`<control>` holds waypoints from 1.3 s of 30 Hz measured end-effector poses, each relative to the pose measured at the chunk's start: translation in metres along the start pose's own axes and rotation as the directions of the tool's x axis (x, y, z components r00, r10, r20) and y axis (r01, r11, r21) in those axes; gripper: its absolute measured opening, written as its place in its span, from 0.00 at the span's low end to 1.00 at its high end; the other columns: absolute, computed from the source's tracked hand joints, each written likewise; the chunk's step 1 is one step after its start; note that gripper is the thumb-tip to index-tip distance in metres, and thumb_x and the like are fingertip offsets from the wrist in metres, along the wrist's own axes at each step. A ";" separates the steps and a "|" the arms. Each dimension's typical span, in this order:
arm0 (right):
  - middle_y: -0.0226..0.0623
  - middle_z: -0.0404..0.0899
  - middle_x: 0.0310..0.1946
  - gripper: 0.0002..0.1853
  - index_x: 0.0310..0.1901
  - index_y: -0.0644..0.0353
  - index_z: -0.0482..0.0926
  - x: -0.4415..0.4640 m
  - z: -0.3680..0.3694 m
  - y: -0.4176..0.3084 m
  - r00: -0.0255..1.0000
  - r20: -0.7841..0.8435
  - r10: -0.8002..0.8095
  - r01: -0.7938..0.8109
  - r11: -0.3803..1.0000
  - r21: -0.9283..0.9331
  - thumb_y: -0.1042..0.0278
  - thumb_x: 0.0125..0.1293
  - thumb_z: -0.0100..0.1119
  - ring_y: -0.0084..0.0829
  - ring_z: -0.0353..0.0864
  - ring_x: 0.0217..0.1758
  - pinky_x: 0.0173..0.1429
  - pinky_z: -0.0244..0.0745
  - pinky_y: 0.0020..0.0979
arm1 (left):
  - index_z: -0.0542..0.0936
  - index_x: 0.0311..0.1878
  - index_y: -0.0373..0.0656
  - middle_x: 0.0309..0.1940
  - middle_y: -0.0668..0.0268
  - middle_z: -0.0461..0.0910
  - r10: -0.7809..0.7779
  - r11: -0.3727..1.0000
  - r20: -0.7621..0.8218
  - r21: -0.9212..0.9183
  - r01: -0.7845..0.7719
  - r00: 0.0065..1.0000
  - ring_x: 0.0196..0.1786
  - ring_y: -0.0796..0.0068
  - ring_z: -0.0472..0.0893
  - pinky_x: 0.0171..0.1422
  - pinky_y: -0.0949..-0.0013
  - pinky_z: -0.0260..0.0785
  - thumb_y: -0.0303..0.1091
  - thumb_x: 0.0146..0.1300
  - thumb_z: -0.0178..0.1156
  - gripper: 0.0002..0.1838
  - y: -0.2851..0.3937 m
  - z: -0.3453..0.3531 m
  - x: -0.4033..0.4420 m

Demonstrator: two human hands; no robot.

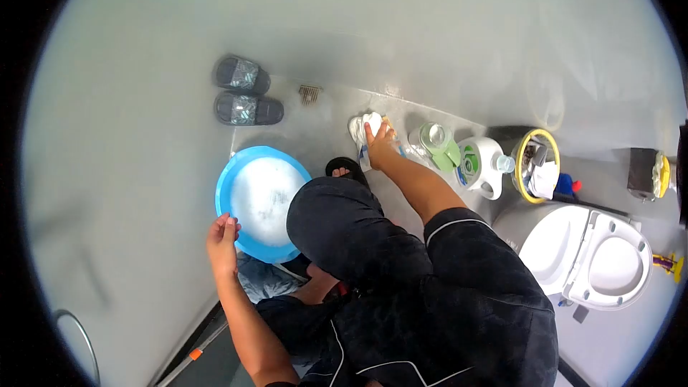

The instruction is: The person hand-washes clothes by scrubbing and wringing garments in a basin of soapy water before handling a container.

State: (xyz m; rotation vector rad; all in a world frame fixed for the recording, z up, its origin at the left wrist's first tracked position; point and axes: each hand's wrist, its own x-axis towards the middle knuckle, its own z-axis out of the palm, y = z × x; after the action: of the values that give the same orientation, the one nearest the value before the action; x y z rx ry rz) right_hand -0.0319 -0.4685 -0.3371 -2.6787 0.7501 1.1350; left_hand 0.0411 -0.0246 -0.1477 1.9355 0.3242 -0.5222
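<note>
A blue basin (223,193) of whitish, foamy water (266,197) sits on the floor in front of me. My left hand (223,233) is beside the basin's near left rim, its fingers curled together and no object visible in them. On the right, my right hand (380,147) reaches down to the floor and grips a crumpled white cloth-like item (372,123). More white material (355,129) lies right beside it; its kind is unclear. Part of a package under that hand is mostly hidden.
Grey slippers (247,109) lie by the wall near a floor drain (309,94). To the right stand a green-handled clear container (438,145), a white detergent bottle (481,165), a yellow-rimmed bin (519,172) and a toilet (552,251). My sandalled foot (347,171) is beside the basin.
</note>
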 end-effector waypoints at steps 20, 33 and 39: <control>0.44 0.85 0.56 0.25 0.67 0.68 0.77 -0.173 -0.249 -0.156 0.523 -0.377 -0.764 0.852 0.467 0.236 0.60 0.77 0.64 0.33 0.84 0.58 0.64 0.77 0.34 | 0.83 0.61 0.32 0.57 0.42 0.85 -0.353 0.815 -0.406 0.310 0.490 0.843 0.60 0.49 0.86 0.65 0.52 0.77 0.55 0.55 0.79 0.39 -0.249 -0.157 -0.175; 0.33 0.86 0.43 0.16 0.59 0.65 0.83 -0.172 -0.174 -0.243 0.421 -0.149 -0.895 0.893 0.380 0.243 0.64 0.77 0.64 0.23 0.82 0.45 0.52 0.79 0.28 | 0.75 0.64 0.42 0.64 0.58 0.76 -0.626 0.636 -0.329 0.309 0.707 0.707 0.68 0.55 0.77 0.68 0.54 0.71 0.62 0.56 0.76 0.42 -0.349 0.007 -0.310; 0.27 0.83 0.32 0.09 0.46 0.65 0.84 -0.115 -0.176 -0.282 0.387 -0.219 -0.896 0.919 0.393 0.017 0.66 0.77 0.64 0.19 0.75 0.34 0.40 0.73 0.27 | 0.76 0.65 0.47 0.62 0.58 0.79 -0.655 0.399 -0.456 0.468 0.788 0.602 0.66 0.53 0.80 0.65 0.53 0.74 0.57 0.63 0.71 0.34 -0.373 0.029 -0.341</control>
State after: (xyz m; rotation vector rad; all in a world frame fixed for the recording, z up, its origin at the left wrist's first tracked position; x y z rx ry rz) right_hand 0.1516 -0.2333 -0.1505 -2.3949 -0.6577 0.4792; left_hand -0.4284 0.1047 -0.2844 2.4579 1.3452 -1.1372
